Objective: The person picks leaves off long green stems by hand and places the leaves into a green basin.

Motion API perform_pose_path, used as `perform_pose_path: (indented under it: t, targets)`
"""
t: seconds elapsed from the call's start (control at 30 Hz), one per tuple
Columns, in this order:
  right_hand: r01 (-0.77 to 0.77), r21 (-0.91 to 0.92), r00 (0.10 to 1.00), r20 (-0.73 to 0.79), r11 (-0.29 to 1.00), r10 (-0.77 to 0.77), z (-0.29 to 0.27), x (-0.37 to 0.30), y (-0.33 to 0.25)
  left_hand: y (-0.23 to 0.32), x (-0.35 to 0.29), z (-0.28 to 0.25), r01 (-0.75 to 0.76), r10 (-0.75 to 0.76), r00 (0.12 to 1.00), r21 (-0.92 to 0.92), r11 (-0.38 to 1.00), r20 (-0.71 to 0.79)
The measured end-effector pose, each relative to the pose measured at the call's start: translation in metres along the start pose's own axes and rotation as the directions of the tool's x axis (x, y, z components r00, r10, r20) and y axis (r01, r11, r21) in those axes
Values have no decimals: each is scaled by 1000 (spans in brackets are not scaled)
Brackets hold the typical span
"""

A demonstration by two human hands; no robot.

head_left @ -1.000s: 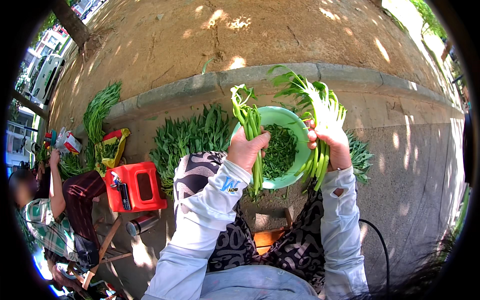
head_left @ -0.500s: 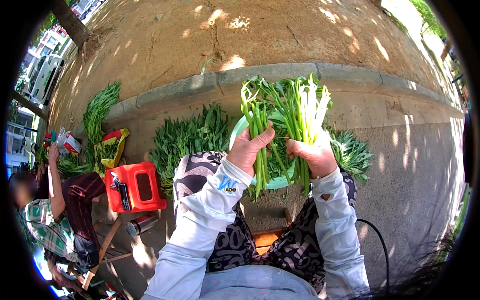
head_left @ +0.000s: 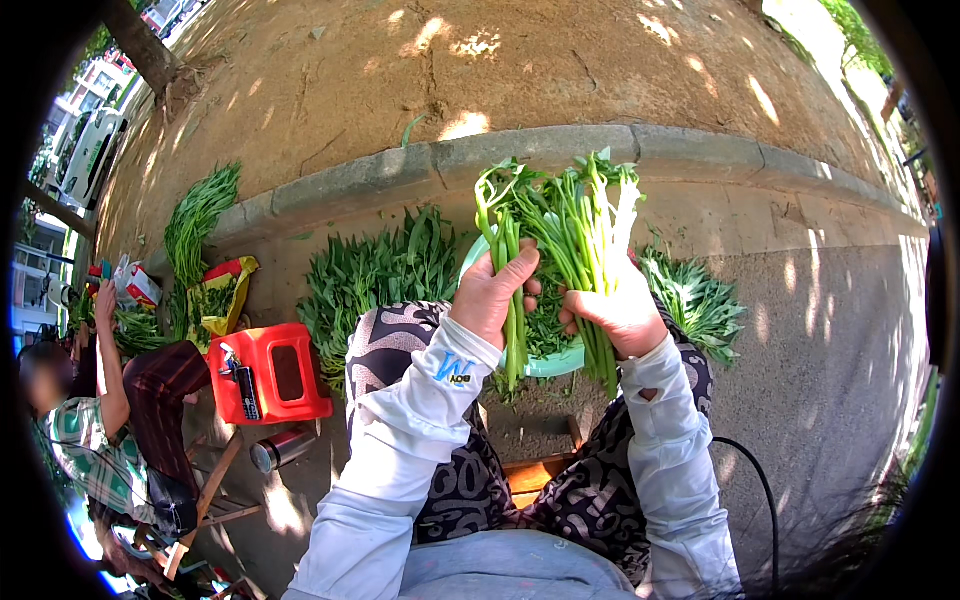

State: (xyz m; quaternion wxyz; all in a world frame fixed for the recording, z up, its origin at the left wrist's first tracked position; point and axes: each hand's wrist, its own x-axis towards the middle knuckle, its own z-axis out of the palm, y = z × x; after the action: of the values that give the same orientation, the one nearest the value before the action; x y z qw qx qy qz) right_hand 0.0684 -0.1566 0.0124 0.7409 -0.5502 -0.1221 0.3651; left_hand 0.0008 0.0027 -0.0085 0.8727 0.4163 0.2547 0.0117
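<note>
My left hand (head_left: 493, 303) is closed round a small bunch of leafy green stems (head_left: 513, 345) that look like water spinach. A thicker bunch of the same stems (head_left: 585, 245) is gripped in my right hand (head_left: 625, 318), its pale stalks standing upright and cut ends hanging below my fingers. Both bunches are side by side over a pale green basin (head_left: 562, 364), which sits between my knees with chopped or loose greens (head_left: 548, 335) in it. The bunches and my hands hide much of the basin.
Piles of greens lie left (head_left: 385, 265) and right (head_left: 692, 305) of the basin. A red plastic stool (head_left: 312, 400) with a black handheld device on it and a metal flask (head_left: 285, 448) stand at left, near a seated person (head_left: 105, 430). A stone curb (head_left: 390, 170) runs behind.
My right hand has shifted slightly left with its bunch, bringing it closer to the left one. My left hand has moved only a little and still holds its stems.
</note>
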Motion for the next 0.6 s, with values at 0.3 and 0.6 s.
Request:
perform_pose_path:
  t: [0.3, 0.6]
  targets:
    - [195, 311, 959, -258, 930, -115, -38, 2, 2, 6, 2, -3, -31, 2, 984, -164, 986, -175]
    - [163, 8, 949, -275, 987, -155, -23, 0, -1, 4, -3, 3, 34, -32, 999, -105, 994, 27]
